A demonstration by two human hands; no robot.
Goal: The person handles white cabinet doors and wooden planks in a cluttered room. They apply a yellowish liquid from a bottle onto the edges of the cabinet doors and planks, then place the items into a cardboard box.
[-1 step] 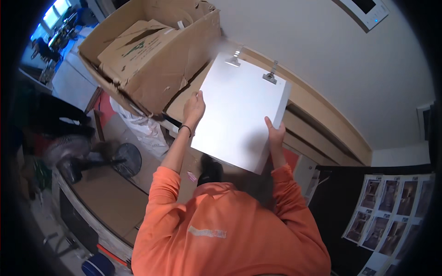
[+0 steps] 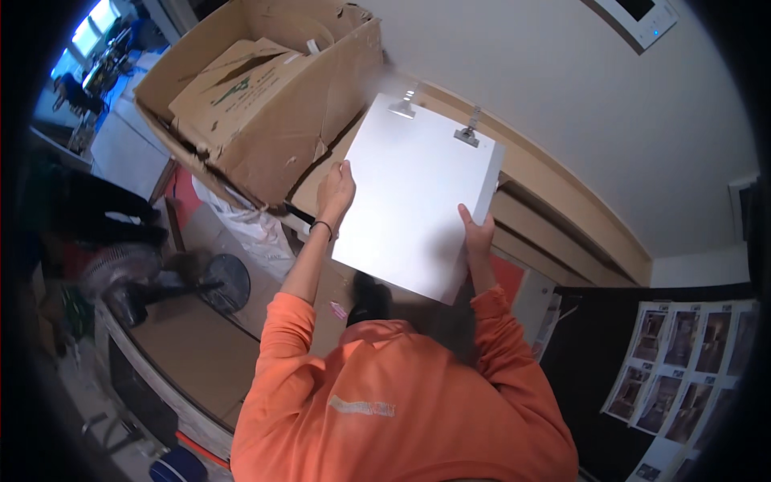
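between left grip (image 2: 336, 194) and right grip (image 2: 479, 234) (at its sides), white sheet (image 2: 412, 193)

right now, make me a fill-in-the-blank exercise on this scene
The left grip and right grip hold a sheet coloured ____.
The number of metal clips at the sheet's top edge is ____.
A dark band circles the person's ____ wrist.
The sleeves are coloured ____.
Missing words: white; two; left; orange.
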